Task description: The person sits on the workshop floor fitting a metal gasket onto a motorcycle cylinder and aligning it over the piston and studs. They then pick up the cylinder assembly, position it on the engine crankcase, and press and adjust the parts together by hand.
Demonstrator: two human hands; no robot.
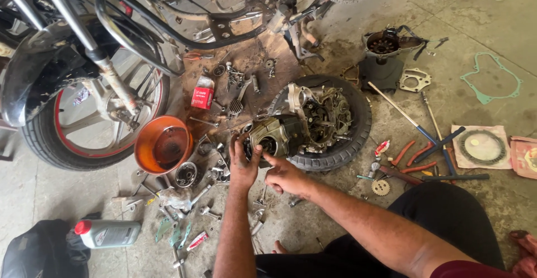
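Observation:
A grimy engine cylinder block (272,135) rests on the left rim of a tyre (353,138) laid flat on the floor. My left hand (243,163) grips its near left side, thumb against the bore opening. My right hand (285,174) is just below it, index finger stretched toward the bore, holding nothing that I can see. The opened engine crankcase (321,113) lies inside the tyre, behind the cylinder.
An orange funnel bowl (163,144) and scattered bolts, sockets (212,172) lie left. A motorcycle's front wheel (84,116) stands at far left. Pliers and long wrenches (430,155), a gear (381,187), gaskets (489,79) lie right. A grey oil bottle (109,233) lies near left.

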